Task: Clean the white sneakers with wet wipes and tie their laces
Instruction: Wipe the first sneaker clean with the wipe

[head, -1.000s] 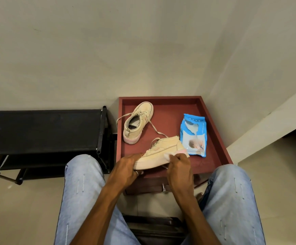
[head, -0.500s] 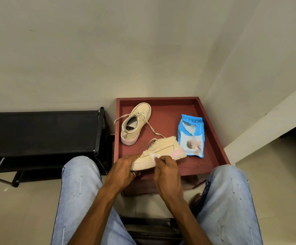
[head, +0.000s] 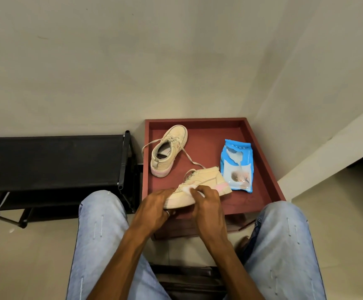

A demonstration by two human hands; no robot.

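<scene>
Two off-white sneakers with pink heel patches are on a dark red tray table (head: 260, 148). The near sneaker (head: 206, 180) lies on its side at the front edge. My left hand (head: 154, 208) grips its toe end. My right hand (head: 206, 198) presses a small white wet wipe (head: 187, 189) against its side. The far sneaker (head: 168, 150) stands upright at the back left, its laces loose and trailing across the tray. A blue wet wipe pack (head: 238, 165) lies to the right of the near sneaker.
A black shoe rack (head: 52, 161) stands to the left of the tray. Walls close in behind and to the right. My knees in light blue jeans (head: 102, 224) flank the tray's front. A dark stool edge (head: 189, 276) shows below.
My right hand with the wipe has slid left along the sneaker's side, from near the heel towards the middle. The left hand keeps its hold on the toe.
</scene>
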